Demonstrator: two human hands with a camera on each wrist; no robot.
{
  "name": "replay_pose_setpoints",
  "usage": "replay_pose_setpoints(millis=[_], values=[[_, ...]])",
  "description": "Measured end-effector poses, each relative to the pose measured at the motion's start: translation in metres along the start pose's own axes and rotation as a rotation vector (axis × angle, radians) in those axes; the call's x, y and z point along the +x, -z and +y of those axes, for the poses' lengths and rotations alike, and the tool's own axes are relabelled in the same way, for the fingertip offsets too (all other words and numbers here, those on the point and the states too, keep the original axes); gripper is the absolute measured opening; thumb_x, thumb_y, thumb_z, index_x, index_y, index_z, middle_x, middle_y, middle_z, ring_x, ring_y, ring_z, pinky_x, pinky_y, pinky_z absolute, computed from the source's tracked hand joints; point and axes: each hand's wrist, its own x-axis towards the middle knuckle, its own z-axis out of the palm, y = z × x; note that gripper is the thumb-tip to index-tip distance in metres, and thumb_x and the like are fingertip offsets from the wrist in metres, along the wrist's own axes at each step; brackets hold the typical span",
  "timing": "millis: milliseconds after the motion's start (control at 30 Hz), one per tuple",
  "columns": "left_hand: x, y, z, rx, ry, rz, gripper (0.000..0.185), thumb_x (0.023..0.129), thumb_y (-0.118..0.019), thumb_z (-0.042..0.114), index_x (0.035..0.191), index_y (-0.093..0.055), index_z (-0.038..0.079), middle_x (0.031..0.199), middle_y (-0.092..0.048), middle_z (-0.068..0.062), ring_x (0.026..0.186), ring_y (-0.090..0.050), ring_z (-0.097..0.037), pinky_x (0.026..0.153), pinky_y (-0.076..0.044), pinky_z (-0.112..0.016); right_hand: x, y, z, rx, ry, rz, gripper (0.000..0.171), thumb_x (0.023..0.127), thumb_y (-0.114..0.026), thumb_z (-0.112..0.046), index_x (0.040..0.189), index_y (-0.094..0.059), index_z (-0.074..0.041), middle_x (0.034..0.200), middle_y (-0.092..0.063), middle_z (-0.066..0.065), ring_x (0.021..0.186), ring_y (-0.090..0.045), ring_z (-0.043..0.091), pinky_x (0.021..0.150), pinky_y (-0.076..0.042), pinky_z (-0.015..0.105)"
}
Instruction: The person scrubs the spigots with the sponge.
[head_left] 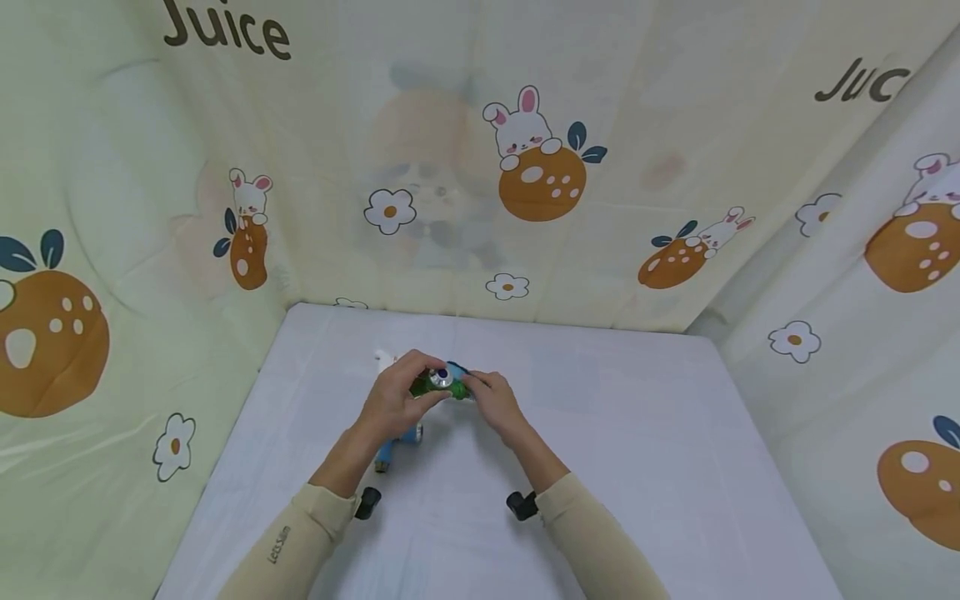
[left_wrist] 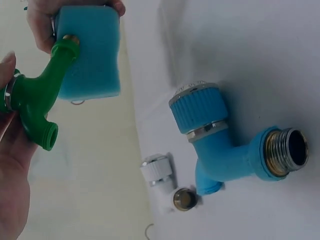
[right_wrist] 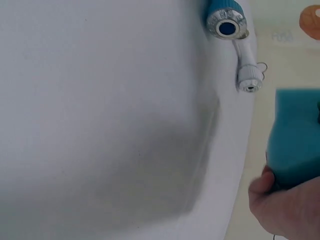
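My left hand (head_left: 395, 397) grips a green tap (left_wrist: 42, 92) by its handle end, holding it up above the table. A light blue sponge (left_wrist: 95, 55) is in my right hand (head_left: 495, 406), with fingers and thumb at its edge. In the left wrist view, the tap's brass inlet end meets the face of the sponge. Below my left hand a blue tap (left_wrist: 215, 145) lies on the table, its threaded metal end bare. A white tap (left_wrist: 159, 172) lies farther back.
A white cloth covers the table (head_left: 637, 433). Behind it and at both sides hangs a pale curtain (head_left: 315, 167) printed with rabbits, oranges and flowers. Black wrist cameras (head_left: 368, 503) sit at the cuffs of the beige sleeves.
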Motion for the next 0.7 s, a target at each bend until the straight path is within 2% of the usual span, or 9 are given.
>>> replay_pose_setpoints(millis=[167, 300, 367, 433, 500, 567, 633, 700], values=[[0.002, 0.001, -0.001, -0.07, -0.076, -0.063, 0.037, 0.087, -0.086, 0.011, 0.12, -0.071, 0.01, 0.115, -0.07, 0.004, 0.102, -0.067, -0.011, 0.085, -0.059, -0.03, 0.001, 0.007, 0.0, 0.032, -0.071, -0.121, 0.042, 0.103, -0.052, -0.046, 0.104, -0.079, -0.014, 0.108, -0.069, 0.004, 0.103, -0.056, 0.023, 0.085, -0.041, 0.035], [0.004, 0.001, 0.001, -0.108, -0.126, -0.12, 0.036, 0.087, -0.085, 0.01, 0.12, -0.072, 0.011, 0.114, -0.07, 0.006, 0.105, -0.067, -0.011, 0.091, -0.058, -0.031, 0.002, 0.009, 0.004, 0.026, -0.125, -0.184, 0.041, 0.101, -0.051, -0.05, 0.088, -0.073, -0.018, 0.098, -0.065, 0.001, 0.09, -0.054, 0.021, 0.071, -0.041, 0.032], [0.005, 0.0, 0.002, -0.127, -0.127, -0.13, 0.036, 0.087, -0.085, 0.009, 0.12, -0.072, 0.011, 0.114, -0.07, 0.005, 0.105, -0.067, -0.012, 0.091, -0.058, -0.032, 0.003, 0.01, 0.007, 0.053, -0.146, -0.189, 0.041, 0.1, -0.053, -0.051, 0.09, -0.073, -0.016, 0.093, -0.062, 0.001, 0.084, -0.052, 0.021, 0.064, -0.04, 0.03], [0.005, -0.001, 0.004, -0.129, -0.092, -0.124, 0.036, 0.087, -0.085, 0.011, 0.12, -0.071, 0.011, 0.115, -0.07, 0.004, 0.106, -0.068, -0.013, 0.093, -0.058, -0.033, 0.004, 0.011, 0.011, 0.089, -0.152, -0.169, 0.043, 0.101, -0.053, -0.051, 0.101, -0.074, -0.014, 0.094, -0.062, 0.005, 0.082, -0.051, 0.023, 0.062, -0.04, 0.029], [0.004, -0.002, 0.004, -0.121, -0.002, -0.078, 0.037, 0.087, -0.086, 0.016, 0.12, -0.07, 0.012, 0.114, -0.071, 0.002, 0.104, -0.069, -0.015, 0.091, -0.059, -0.033, 0.005, 0.011, 0.012, 0.147, -0.153, -0.115, 0.048, 0.103, -0.053, -0.053, 0.125, -0.072, -0.015, 0.106, -0.063, 0.007, 0.092, -0.053, 0.026, 0.07, -0.044, 0.031], [0.004, -0.002, 0.002, -0.144, 0.157, -0.009, 0.04, 0.087, -0.087, 0.022, 0.121, -0.068, 0.013, 0.114, -0.072, 0.0, 0.102, -0.071, -0.017, 0.088, -0.06, -0.033, 0.006, 0.01, 0.011, 0.19, -0.119, -0.019, 0.054, 0.105, -0.052, -0.053, 0.145, -0.061, -0.019, 0.124, -0.06, 0.01, 0.108, -0.054, 0.028, 0.085, -0.048, 0.037], [0.005, -0.001, -0.001, -0.207, 0.352, 0.072, 0.042, 0.088, -0.085, 0.029, 0.122, -0.064, 0.014, 0.114, -0.07, -0.001, 0.099, -0.071, -0.017, 0.083, -0.059, -0.03, 0.004, 0.007, 0.005, 0.214, -0.031, 0.093, 0.055, 0.106, -0.055, -0.047, 0.156, -0.049, -0.026, 0.141, -0.051, 0.012, 0.126, -0.049, 0.031, 0.103, -0.045, 0.046], [0.008, 0.001, -0.004, -0.345, 0.516, 0.165, 0.045, 0.09, -0.084, 0.029, 0.126, -0.06, 0.013, 0.114, -0.066, -0.005, 0.098, -0.071, -0.019, 0.08, -0.06, -0.028, 0.0, 0.003, 0.001, 0.187, 0.123, 0.198, 0.056, 0.105, -0.06, -0.037, 0.158, -0.045, -0.028, 0.148, -0.043, 0.012, 0.137, -0.042, 0.032, 0.113, -0.04, 0.055]])
